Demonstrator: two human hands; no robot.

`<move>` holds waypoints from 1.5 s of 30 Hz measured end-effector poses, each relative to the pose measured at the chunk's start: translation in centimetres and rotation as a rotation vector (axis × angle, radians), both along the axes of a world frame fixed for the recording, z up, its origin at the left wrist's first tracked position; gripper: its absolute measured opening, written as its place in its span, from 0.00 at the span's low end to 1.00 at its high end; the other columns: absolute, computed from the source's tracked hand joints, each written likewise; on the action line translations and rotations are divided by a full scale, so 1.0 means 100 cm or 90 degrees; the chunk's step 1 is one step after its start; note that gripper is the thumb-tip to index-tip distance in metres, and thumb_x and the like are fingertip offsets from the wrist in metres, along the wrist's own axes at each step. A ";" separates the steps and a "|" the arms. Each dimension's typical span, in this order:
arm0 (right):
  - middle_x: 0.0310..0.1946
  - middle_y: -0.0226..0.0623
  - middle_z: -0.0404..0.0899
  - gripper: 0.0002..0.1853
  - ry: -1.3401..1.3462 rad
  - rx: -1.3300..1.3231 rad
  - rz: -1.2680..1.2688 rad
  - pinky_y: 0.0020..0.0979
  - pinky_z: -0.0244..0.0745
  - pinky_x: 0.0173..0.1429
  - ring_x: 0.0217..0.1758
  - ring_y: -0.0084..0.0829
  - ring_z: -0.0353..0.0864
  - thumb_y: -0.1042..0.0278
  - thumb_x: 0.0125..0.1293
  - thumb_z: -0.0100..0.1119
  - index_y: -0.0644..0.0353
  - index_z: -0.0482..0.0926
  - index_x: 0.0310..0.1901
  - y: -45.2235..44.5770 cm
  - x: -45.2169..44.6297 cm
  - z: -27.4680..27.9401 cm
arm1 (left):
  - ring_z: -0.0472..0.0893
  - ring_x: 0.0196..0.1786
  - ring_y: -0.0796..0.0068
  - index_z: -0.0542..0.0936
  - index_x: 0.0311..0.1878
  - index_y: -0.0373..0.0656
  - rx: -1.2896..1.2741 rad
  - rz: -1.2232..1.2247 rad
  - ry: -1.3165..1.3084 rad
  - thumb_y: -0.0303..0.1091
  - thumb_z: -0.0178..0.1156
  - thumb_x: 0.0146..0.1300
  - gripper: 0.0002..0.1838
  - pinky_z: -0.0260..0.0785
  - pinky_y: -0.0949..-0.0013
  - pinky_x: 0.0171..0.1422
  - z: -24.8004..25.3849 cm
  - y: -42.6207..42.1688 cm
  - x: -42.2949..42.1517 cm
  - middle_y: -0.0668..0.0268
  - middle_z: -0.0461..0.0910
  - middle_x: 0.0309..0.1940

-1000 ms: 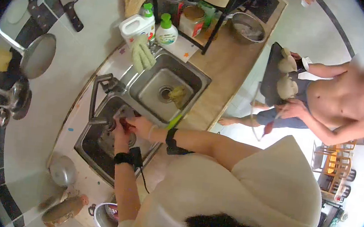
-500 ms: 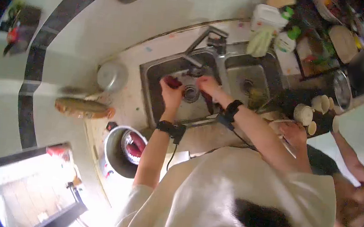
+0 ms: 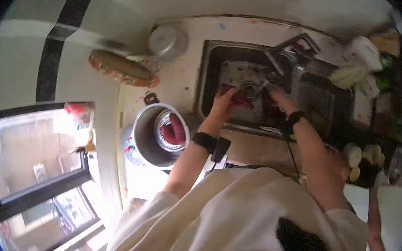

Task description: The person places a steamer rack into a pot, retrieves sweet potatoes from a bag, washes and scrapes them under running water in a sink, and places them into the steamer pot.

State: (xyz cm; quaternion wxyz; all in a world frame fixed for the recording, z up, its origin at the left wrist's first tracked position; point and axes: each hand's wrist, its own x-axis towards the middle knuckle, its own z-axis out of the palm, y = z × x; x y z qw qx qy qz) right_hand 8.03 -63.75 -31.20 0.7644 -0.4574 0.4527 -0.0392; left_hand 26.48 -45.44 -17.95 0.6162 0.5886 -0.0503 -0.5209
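Observation:
Both of my hands are inside the left basin of the metal sink [image 3: 211,77]. My left hand [image 3: 220,107] is closed around a purple-red sweet potato [image 3: 242,99], which points toward the drain side. My right hand [image 3: 283,101] is bent under the faucet [image 3: 280,60], its fingers around another dark red sweet potato [image 3: 269,103], partly blurred and in shadow. To the left of the sink, a deep metal pot [image 3: 151,144] holds a steamer basket [image 3: 160,125] with reddish sweet potatoes [image 3: 174,131] in it.
A second basin [image 3: 317,104] adjoins on the right, with gloves [image 3: 348,75] and bottles behind it. A pale bowl [image 3: 167,41] and a round board-like object [image 3: 121,68] lie left. Pale cups [image 3: 353,155] and another person's arm [image 3: 375,229] are at right.
The view has swung, so the sink sits farther right and the pot shows more fully. The sweet potato in my left hand now extends toward my right hand. Both hands stay in the basin.

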 end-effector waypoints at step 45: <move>0.35 0.40 0.76 0.13 0.132 0.100 -0.087 0.33 0.70 0.36 0.34 0.36 0.76 0.66 0.65 0.39 0.64 0.73 0.40 0.015 0.037 0.082 | 0.75 0.40 0.61 0.70 0.47 0.35 0.101 -0.174 0.193 0.36 0.48 0.62 0.15 0.68 0.59 0.42 -0.012 -0.117 -0.047 0.56 0.74 0.40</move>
